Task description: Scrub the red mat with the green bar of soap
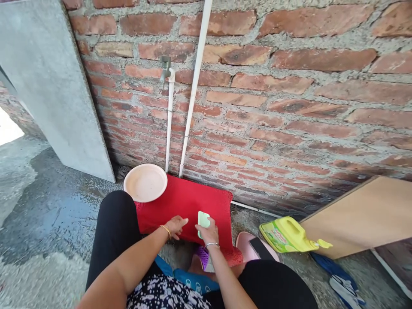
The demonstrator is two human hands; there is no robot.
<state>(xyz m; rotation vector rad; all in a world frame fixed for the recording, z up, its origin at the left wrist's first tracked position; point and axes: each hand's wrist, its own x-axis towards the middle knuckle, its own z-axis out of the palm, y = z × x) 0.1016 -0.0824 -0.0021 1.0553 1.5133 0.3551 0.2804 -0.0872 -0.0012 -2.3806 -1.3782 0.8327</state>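
A red cloth (193,199) lies spread over a low flat surface in front of my knees, its near right corner bunched. My right hand (210,231) grips a pale green flat block (204,219) with rounded corners over the right part of the cloth. Whether this is a brush or a bar of soap I cannot tell. Above the cloth's near edge, my left hand (177,225) has its thumb stretched out and its fingers apart, with nothing seen in them. A pale pink basin (146,183) stands at the cloth's far left corner.
Behind the cloth rises a brick wall with a tap (165,68) and white pipes (192,94). A grey slab (58,86) leans at left, a board (360,214) at right. A yellow detergent jug (286,234), a pink dustpan-like thing (247,245) and shoes (344,287) lie at right.
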